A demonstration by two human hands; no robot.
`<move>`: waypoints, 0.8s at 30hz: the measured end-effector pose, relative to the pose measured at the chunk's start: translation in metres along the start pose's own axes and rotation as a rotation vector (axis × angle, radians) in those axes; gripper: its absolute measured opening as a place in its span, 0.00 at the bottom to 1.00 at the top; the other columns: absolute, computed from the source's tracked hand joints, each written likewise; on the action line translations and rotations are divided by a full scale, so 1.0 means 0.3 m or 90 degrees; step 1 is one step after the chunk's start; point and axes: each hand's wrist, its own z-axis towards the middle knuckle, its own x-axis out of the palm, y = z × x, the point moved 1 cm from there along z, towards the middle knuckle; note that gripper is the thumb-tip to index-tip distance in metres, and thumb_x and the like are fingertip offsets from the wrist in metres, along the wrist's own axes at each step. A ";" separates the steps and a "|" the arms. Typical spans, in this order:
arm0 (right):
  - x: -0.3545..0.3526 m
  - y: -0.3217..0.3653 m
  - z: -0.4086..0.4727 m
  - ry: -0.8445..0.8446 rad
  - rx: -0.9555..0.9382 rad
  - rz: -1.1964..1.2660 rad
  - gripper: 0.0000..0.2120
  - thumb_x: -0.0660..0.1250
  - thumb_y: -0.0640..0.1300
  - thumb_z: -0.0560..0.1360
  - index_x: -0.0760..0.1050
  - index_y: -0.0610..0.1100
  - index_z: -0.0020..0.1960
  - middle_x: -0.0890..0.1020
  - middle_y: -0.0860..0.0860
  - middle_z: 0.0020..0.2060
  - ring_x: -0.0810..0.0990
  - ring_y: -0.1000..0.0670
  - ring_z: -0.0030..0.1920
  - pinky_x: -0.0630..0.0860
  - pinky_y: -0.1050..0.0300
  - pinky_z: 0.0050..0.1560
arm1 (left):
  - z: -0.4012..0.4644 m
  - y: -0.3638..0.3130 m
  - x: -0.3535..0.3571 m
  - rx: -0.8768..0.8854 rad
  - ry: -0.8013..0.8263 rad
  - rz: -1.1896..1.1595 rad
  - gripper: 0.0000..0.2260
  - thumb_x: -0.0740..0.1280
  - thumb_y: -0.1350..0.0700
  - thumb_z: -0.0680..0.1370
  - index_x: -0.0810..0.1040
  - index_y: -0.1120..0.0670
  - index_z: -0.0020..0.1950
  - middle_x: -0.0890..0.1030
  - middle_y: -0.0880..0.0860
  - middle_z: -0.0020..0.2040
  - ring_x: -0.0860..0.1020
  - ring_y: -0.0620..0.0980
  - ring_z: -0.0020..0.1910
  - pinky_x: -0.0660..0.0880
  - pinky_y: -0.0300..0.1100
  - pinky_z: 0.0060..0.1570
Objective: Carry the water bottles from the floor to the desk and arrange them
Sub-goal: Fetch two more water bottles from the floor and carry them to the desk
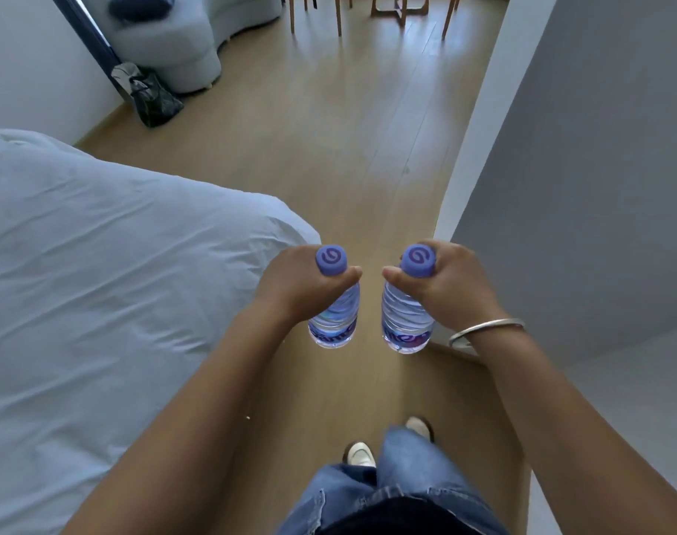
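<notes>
One water bottle [335, 314] is gripped upright near its purple cap by the left hand [290, 287], and a second bottle [406, 322] likewise by the right hand [450, 287] (bangled wrist); both are held above the wooden floor [329, 148], beside the bed [97, 264].

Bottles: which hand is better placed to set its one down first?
Neither clearly: left hand and right hand each grip an upright bottle level, and no desk is visible.
</notes>
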 end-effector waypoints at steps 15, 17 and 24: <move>0.019 -0.054 0.910 -0.009 -0.035 -0.028 0.17 0.72 0.51 0.69 0.69 0.43 0.29 0.71 0.48 0.25 0.68 0.46 0.30 0.69 0.51 0.34 | 0.864 0.095 -0.067 -0.029 -0.034 -0.013 0.23 0.68 0.46 0.72 0.62 0.54 0.25 0.66 0.49 0.24 0.65 0.50 0.28 0.64 0.43 0.31; 0.025 -0.049 1.000 -0.016 -0.031 -0.030 0.16 0.72 0.51 0.69 0.74 0.39 0.33 0.75 0.45 0.28 0.72 0.44 0.32 0.72 0.49 0.36 | 0.953 0.115 -0.079 -0.034 -0.049 -0.025 0.23 0.68 0.46 0.72 0.61 0.53 0.25 0.65 0.49 0.23 0.64 0.48 0.27 0.63 0.42 0.30; 0.067 -0.050 1.281 -0.038 0.000 -0.006 0.18 0.72 0.50 0.68 0.67 0.43 0.29 0.69 0.51 0.25 0.67 0.49 0.29 0.67 0.53 0.34 | 1.277 0.199 -0.077 -0.033 -0.016 -0.019 0.24 0.68 0.43 0.71 0.61 0.53 0.24 0.64 0.48 0.22 0.64 0.45 0.24 0.61 0.40 0.26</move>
